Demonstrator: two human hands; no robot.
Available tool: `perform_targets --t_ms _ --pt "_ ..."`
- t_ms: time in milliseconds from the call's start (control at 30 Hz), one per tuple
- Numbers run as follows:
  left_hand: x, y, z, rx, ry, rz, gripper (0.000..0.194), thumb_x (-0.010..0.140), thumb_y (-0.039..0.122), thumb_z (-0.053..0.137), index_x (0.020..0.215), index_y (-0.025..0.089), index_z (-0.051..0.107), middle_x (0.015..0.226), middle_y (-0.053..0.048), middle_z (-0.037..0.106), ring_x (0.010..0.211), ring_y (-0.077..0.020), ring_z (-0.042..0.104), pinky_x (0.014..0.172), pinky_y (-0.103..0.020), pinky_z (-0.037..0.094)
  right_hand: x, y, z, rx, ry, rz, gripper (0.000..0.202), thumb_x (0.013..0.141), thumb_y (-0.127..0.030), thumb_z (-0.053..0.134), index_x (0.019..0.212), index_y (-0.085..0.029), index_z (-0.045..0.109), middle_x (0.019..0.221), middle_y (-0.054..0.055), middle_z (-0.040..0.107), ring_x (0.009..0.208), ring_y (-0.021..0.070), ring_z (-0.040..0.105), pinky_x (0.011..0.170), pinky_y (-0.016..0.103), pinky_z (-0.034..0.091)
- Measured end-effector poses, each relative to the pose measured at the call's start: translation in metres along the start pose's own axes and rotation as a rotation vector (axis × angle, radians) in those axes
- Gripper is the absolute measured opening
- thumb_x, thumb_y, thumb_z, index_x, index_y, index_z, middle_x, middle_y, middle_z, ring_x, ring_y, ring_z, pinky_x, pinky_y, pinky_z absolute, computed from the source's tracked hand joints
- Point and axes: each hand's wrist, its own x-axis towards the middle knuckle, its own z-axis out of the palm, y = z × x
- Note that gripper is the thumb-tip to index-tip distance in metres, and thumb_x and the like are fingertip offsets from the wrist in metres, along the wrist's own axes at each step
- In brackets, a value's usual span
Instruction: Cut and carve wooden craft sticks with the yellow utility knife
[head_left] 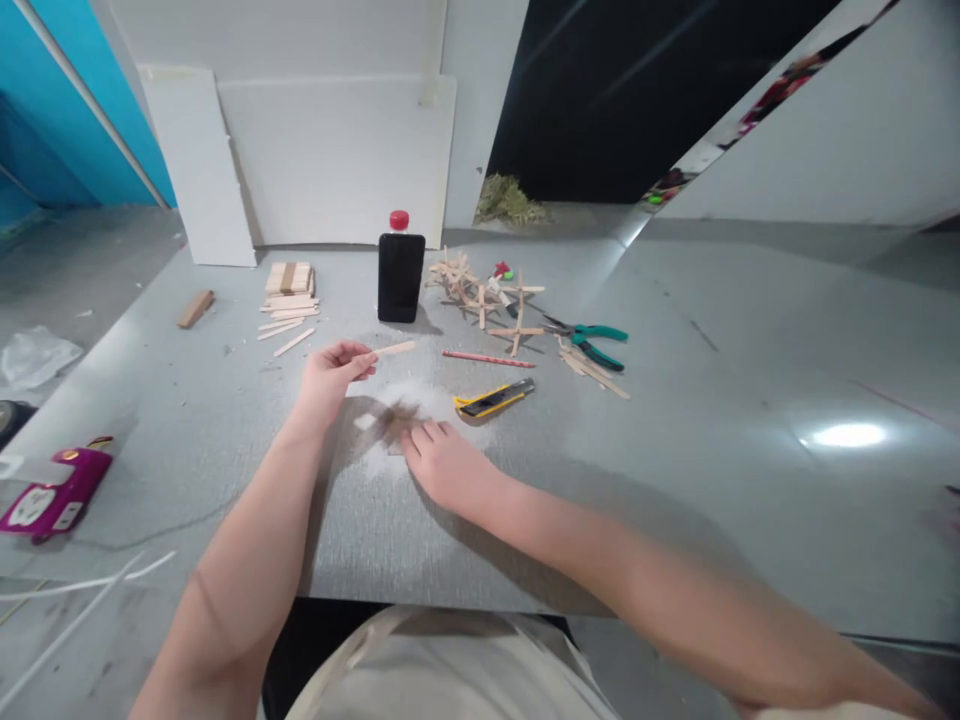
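Observation:
My left hand (pixel 334 372) pinches one end of a wooden craft stick (pixel 395 349), whose free end points right above the table. Lower and to the right, my right hand (pixel 439 462) has its fingers curled down at the tabletop, beside a dark brown smudged patch (pixel 401 422) ringed by white powder. What those fingers hold, if anything, is hidden under them. A small white piece (pixel 365 422) lies left of the patch. Just beyond my right hand is a yellow and black utility knife (pixel 495 399), with a red pencil (pixel 489 358) behind it.
Behind stand a black phone (pixel 400 280) and a red-capped bottle (pixel 399 219). Craft sticks (pixel 289 280) are stacked at left, near a wooden block (pixel 196 309). Joined sticks (pixel 480 295) and green-handled pliers (pixel 596 343) lie right. A magenta power strip (pixel 64 492) sits at far left.

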Motion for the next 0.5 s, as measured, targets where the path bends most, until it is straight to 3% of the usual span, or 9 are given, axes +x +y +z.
perform_targets --t_ms 167,300,400,500 --pt "-0.006 -0.003 0.008 0.065 -0.072 -0.07 0.029 0.096 0.035 0.066 0.114 0.013 0.064 0.109 -0.007 0.067 0.094 -0.0183 0.067 0.084 -0.038 0.059 -0.019 -0.005 -0.001 0.011 0.02 0.028 0.017 0.093 -0.008 0.052 0.098 -0.01 0.068 0.098 0.016 0.067 0.092 0.0285 0.062 0.076 0.041 0.051" --pt "-0.006 -0.007 0.01 0.088 -0.097 -0.112 0.036 0.097 0.037 0.063 0.127 0.015 0.06 0.126 -0.01 0.063 0.108 -0.0228 0.065 0.091 -0.044 0.058 -0.042 -0.011 0.002 0.054 0.075 0.1 0.018 0.094 -0.018 0.06 0.109 -0.011 0.066 0.121 0.018 0.065 0.104 0.0304 0.063 0.085 0.045 0.055" --pt "-0.005 -0.01 0.011 0.096 -0.098 -0.126 0.037 0.097 0.037 0.063 0.128 0.016 0.059 0.127 -0.01 0.062 0.109 -0.0233 0.065 0.092 -0.045 0.058 -0.068 -0.025 0.007 0.08 0.11 0.098 0.041 0.093 -0.026 0.064 0.13 -0.008 0.061 0.137 0.022 0.06 0.122 0.0329 0.059 0.101 0.049 0.052" --pt "-0.004 -0.012 0.012 0.109 -0.097 -0.136 0.037 0.097 0.037 0.063 0.128 0.016 0.059 0.127 -0.01 0.062 0.109 -0.0234 0.065 0.092 -0.045 0.058 -0.096 -0.047 0.021 0.16 0.131 0.02 0.07 0.087 -0.051 0.069 0.138 -0.004 0.056 0.143 0.026 0.056 0.13 0.0382 0.056 0.105 0.052 0.052"
